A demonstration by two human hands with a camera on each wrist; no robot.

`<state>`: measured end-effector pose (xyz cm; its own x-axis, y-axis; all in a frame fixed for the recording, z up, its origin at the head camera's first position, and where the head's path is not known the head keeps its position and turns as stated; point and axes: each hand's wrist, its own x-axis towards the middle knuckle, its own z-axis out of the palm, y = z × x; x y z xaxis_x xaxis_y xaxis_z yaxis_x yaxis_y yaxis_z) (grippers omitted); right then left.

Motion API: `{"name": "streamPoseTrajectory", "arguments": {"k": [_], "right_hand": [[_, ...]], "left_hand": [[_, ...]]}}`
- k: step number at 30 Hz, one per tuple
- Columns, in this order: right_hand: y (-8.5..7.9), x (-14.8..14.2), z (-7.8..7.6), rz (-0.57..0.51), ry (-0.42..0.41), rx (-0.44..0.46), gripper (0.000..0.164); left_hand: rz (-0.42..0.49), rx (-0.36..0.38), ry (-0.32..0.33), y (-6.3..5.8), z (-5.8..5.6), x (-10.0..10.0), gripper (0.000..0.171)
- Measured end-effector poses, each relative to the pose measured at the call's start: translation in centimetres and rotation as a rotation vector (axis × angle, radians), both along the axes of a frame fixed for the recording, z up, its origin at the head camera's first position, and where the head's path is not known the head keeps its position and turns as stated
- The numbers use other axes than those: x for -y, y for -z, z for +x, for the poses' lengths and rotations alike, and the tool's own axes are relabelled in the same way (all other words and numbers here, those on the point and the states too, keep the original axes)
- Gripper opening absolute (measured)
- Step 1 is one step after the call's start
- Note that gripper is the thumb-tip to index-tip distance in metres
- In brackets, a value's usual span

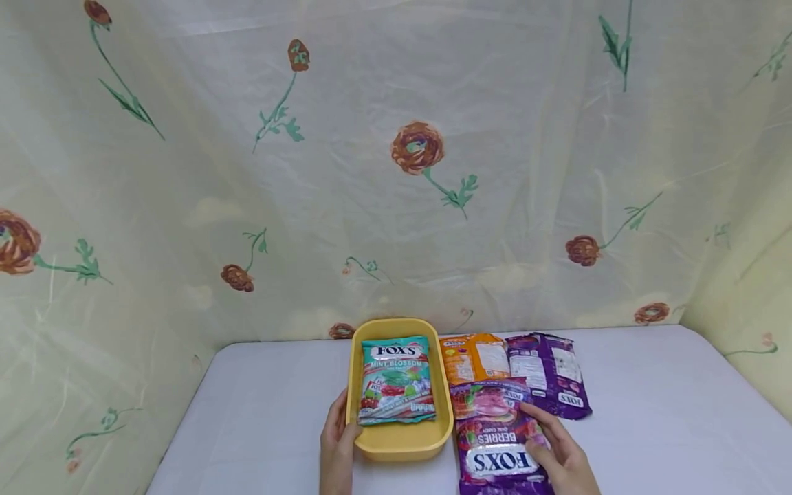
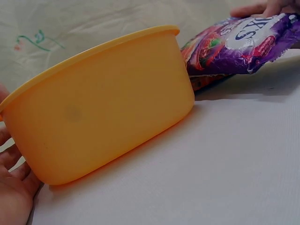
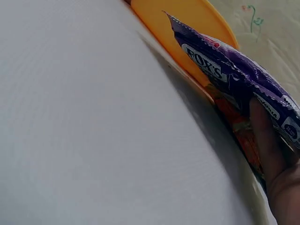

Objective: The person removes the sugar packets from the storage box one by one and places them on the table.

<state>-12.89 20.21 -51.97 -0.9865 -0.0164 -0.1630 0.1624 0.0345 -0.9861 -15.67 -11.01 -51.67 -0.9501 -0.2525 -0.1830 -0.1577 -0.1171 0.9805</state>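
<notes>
My left hand (image 1: 339, 440) holds the left side of a yellow plastic tub (image 1: 402, 440), thumb at the rim and fingers along the outer wall. Inside the tub lies a teal Fox's Mint Blossom candy bag (image 1: 396, 378), face up. To the right, my right hand (image 1: 559, 454) grips a purple Fox's Berries candy bag (image 1: 498, 440) by its side, the print upside down in the head view. Its thumb (image 3: 265, 136) presses on the bag in the right wrist view. The Berries bag is raised at a tilt beside the tub, its far end overlapping other bags.
An orange candy bag (image 1: 476, 354) lies back side up against the tub's right side. Next to it is another purple Fox's bag (image 1: 551, 371), also back side up. The white table (image 1: 272, 412) is enclosed by a flowered curtain (image 1: 346, 206).
</notes>
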Motion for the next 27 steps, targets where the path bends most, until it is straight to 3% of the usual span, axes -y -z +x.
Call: {"name": "streamPoseTrajectory", "arguments": {"k": [5,17,20,27], "right_hand": [[0.13,0.12,0.17,-0.035,-0.034,-0.009,0.058],[0.41,0.44,0.64,-0.005,0.007,0.109,0.056],[0.35,0.6,0.72,0.116,-0.003,0.096,0.055],[0.37,0.57,0.58,0.624,-0.094,0.025,0.056]], "left_hand": [[0.008,0.006,-0.004,-0.01,0.02,0.04,0.068],[0.018,-0.007,-0.003,0.2,-0.23,-0.07,0.068],[0.02,0.0,-0.003,0.18,-0.23,-0.05,0.069],[0.027,0.004,-0.006,0.23,-0.04,0.11,0.069]]}}
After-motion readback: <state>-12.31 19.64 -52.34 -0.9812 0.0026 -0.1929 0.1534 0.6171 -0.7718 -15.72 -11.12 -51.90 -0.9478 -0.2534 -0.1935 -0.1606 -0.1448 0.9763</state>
